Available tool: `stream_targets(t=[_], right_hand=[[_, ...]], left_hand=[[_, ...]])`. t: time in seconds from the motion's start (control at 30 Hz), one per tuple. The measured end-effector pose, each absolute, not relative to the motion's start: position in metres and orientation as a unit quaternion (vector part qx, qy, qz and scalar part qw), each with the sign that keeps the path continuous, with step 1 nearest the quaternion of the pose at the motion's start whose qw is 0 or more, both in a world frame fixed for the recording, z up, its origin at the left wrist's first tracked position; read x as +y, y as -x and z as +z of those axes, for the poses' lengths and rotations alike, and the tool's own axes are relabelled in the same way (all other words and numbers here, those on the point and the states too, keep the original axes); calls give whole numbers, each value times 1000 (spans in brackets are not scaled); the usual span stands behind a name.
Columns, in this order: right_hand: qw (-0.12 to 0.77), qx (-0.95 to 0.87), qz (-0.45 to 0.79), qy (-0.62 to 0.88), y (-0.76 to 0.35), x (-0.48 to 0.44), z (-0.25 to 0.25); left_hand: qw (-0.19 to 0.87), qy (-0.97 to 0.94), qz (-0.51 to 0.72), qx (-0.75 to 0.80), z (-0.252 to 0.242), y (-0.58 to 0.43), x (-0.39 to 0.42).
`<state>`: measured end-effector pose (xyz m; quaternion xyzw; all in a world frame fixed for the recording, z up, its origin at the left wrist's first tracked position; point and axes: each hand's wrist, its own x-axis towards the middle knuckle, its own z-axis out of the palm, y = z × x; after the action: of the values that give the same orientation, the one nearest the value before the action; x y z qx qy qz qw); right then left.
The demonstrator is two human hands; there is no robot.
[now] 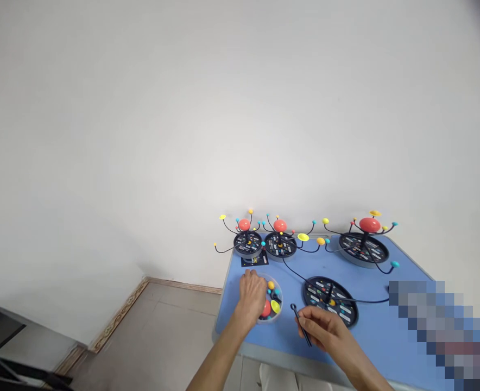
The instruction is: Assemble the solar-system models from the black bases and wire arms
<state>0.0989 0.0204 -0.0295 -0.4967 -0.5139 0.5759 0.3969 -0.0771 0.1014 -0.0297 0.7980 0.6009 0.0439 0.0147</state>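
My right hand [323, 326] pinches a thin black plastic rod with a ring at its upper end [294, 308], held tilted above the blue table. My left hand [252, 293] is at the left side of a clear round container [281, 310], its fingers bent downward and their tips hidden. In the container lie a red dome [266, 308], a yellow dish-shaped piece [275, 307], an orange ball [271, 285] and several small pieces. Just beyond my right hand is a round black base [311, 296] with printed labels, a short central post and long black curved arms.
Three assembled planet models stand along the back: a left one [244, 225], a middle one [280, 226] and a right one [370, 225], their thin arms spreading outward. A black printed card [263, 260] lies under the left model. A white wall [240, 119] rises behind the blue table [272, 339].
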Motion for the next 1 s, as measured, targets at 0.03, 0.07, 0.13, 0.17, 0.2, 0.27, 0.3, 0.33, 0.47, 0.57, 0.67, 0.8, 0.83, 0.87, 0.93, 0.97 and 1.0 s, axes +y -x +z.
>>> stream_targets(t=[0.03, 0.07, 0.13, 0.17, 0.2, 0.27, 0.3, 0.33, 0.47, 0.57, 0.67, 0.8, 0.83, 0.87, 0.93, 0.97, 1.0], right_hand=[[401, -504, 585, 493, -101, 18, -29], [405, -496, 592, 490, -104, 16, -29], [412, -486, 599, 486, -108, 11, -29], [413, -483, 600, 485, -110, 9, -30], [416, -481, 601, 484, -112, 8, -32], [421, -478, 602, 482, -115, 4, -36], [423, -475, 603, 481, -117, 3, -38], [426, -473, 603, 480, -118, 1, -40], [439, -465, 608, 471, -122, -4, -43], [454, -455, 609, 466, -122, -7, -38], [466, -453, 611, 452, -117, -7, -30], [465, -472, 603, 445, -109, -4, -21], [460, -483, 597, 445, -108, -3, -19], [453, -496, 592, 446, -107, -1, -16], [439, -523, 581, 443, -107, 1, -10], [434, -537, 575, 439, -108, 1, -7], [429, -551, 571, 432, -108, 2, -5]], left_hand=[[23, -797, 33, 602, -28, 77, 104], [31, -796, 25, 604, -25, 77, 106], [45, -794, 18, 606, -21, 78, 109], [52, -792, 18, 608, -20, 78, 110], [59, -790, 20, 610, -18, 79, 110], [73, -787, 30, 612, -13, 82, 111], [82, -785, 37, 613, -10, 83, 111], [90, -784, 48, 613, -7, 85, 111], [129, -778, 122, 603, 8, 91, 102], [188, -761, 198, 588, 8, 86, 81], [387, -664, 380, 515, -3, 75, 54], [505, -554, 503, 430, -16, 59, 25], [509, -548, 511, 423, -17, 56, 20], [513, -547, 515, 416, -17, 54, 16], [521, -553, 513, 399, -16, 53, 11], [523, -558, 512, 391, -15, 54, 10], [524, -564, 509, 385, -14, 55, 9]])
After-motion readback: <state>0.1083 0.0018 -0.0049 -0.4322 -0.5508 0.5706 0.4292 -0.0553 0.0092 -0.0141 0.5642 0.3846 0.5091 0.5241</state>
